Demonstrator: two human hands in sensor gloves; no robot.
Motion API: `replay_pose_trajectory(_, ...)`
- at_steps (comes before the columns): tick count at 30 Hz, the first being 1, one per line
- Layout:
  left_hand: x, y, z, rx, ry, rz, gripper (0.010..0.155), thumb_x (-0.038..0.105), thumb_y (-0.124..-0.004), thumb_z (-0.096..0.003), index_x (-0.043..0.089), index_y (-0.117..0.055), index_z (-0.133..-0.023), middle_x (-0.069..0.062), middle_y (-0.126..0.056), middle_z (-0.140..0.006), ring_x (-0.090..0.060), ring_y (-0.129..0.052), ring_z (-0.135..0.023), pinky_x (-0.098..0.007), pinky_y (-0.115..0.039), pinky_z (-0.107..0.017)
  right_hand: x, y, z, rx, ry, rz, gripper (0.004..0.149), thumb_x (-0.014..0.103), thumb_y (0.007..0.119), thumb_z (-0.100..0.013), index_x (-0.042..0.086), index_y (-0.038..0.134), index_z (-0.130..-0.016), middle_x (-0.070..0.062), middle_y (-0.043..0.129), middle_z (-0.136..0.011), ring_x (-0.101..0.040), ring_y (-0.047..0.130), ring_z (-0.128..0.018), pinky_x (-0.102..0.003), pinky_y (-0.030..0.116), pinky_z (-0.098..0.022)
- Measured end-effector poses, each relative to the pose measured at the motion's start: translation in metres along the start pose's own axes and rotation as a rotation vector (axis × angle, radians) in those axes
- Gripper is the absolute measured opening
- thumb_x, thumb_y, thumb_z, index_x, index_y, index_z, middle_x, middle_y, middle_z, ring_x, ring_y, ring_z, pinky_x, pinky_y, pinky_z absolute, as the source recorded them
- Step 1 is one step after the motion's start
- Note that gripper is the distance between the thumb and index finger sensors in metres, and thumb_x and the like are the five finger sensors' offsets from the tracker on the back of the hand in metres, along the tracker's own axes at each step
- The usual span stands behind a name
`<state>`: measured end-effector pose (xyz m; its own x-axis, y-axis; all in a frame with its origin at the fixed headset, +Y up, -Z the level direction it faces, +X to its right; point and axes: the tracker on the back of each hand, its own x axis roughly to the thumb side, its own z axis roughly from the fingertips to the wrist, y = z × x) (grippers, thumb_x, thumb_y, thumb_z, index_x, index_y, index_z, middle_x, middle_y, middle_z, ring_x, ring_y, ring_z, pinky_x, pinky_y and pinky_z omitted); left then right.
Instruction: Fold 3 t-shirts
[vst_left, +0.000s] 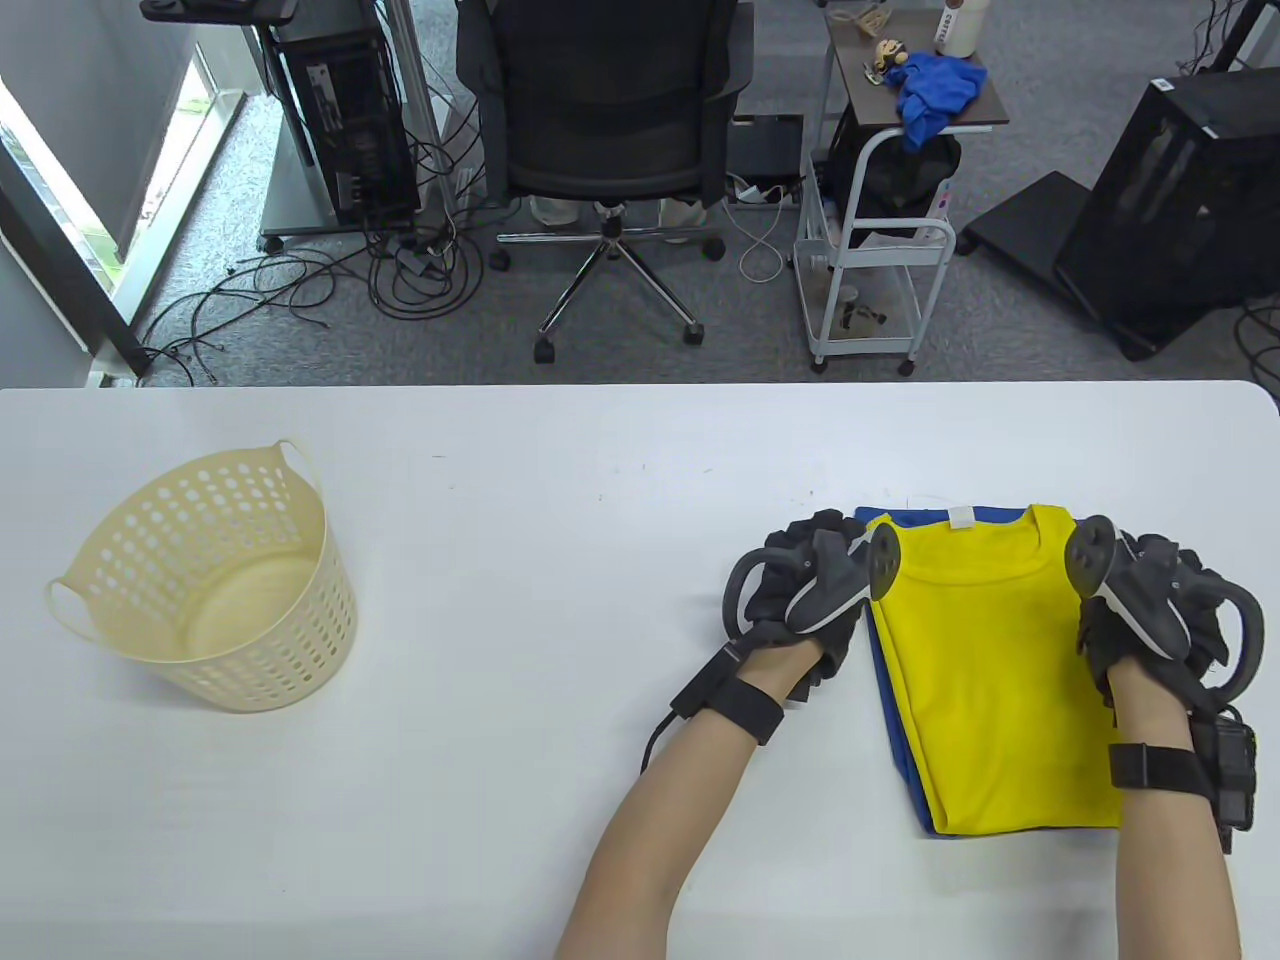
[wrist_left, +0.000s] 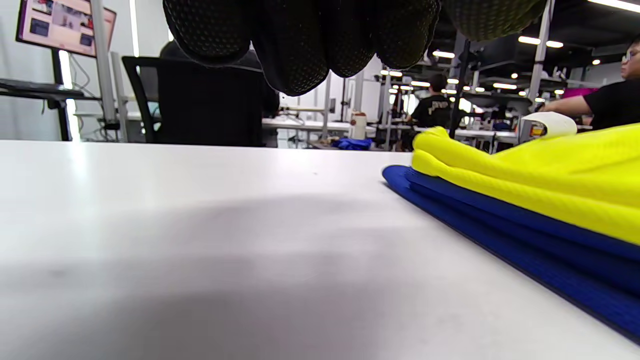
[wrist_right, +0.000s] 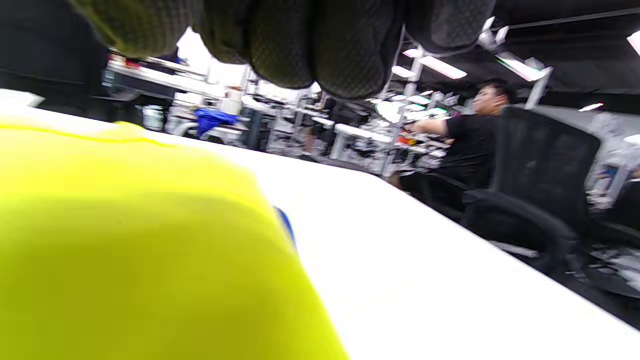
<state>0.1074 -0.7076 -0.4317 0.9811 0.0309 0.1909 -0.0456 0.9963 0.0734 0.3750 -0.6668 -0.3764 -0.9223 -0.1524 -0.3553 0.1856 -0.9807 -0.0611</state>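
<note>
folded yellow t-shirt stacked on folded blue t-shirt, right side of white surface. left hand and right hand flanking the stack; grip state: cannot tell for either.

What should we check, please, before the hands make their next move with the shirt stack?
1. Yellow shirt folded and lying on the blue shirt: ok.
2. Stack edges lined up: not ok, blue sticks out along the left side.
3. Third shirt in the stack: cannot tell.
4. Left hand placed beside the stack's left edge: ok.
5. Right hand at the stack's right edge: ok; its grip cannot be told.
6. Basket upright on the table, apart from the stack: ok.
</note>
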Motion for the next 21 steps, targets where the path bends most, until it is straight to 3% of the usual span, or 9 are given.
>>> replay_pose_trajectory(5, -0.044, 0.031, 0.037, 0.02, 0.014, -0.042, 0.059, 0.058, -0.06, -0.0454, 0.036, -0.06, -0.1, 0.007, -0.064, -0.106, -0.018, -0.075, -0.097, -0.044, -0.067, -0.074, 0.019, -0.016, 0.042, -0.02, -0.12, -0.135, 0.04, 0.038, 0.077, -0.044, 0.024, 0.078, -0.081, -0.002, 0.085, -0.081, -0.03, 0.089, -0.071, -0.058, 0.066, -0.062)
replay_pose_trajectory(12, -0.143, 0.063, 0.105, 0.008, 0.136, -0.095, 0.064, 0.064, -0.059, -0.0441, 0.037, -0.057, -0.103, 0.008, -0.062, -0.109, -0.02, -0.069, -0.101, -0.049, -0.061, -0.078, 0.064, -0.027, 0.099, -0.044, -0.275, -0.145, 0.041, 0.042, 0.075, -0.044, 0.025, 0.078, -0.082, -0.002, 0.085, -0.084, -0.031, 0.088, -0.075, -0.06, 0.064, -0.064)
replay_pose_trajectory(18, -0.226, 0.064, 0.159, -0.054, 0.21, -0.08, 0.071, 0.069, -0.052, -0.0431, 0.038, -0.049, -0.108, 0.006, -0.054, -0.115, -0.025, -0.056, -0.109, -0.054, -0.051, -0.082, 0.099, -0.028, 0.137, -0.052, -0.378, -0.143, 0.056, 0.05, 0.073, -0.042, 0.026, 0.067, -0.093, -0.005, 0.076, -0.097, -0.037, 0.078, -0.089, -0.064, 0.057, -0.069)
replay_pose_trajectory(21, -0.26, 0.058, 0.183, -0.068, 0.237, -0.088, 0.072, 0.069, -0.042, -0.043, 0.041, -0.045, -0.109, 0.004, -0.051, -0.117, -0.028, -0.05, -0.111, -0.057, -0.046, -0.083, 0.115, -0.023, 0.148, -0.039, -0.419, -0.132, 0.062, 0.054, 0.071, -0.041, 0.027, 0.063, -0.096, -0.005, 0.071, -0.102, -0.041, 0.072, -0.095, -0.067, 0.054, -0.07)
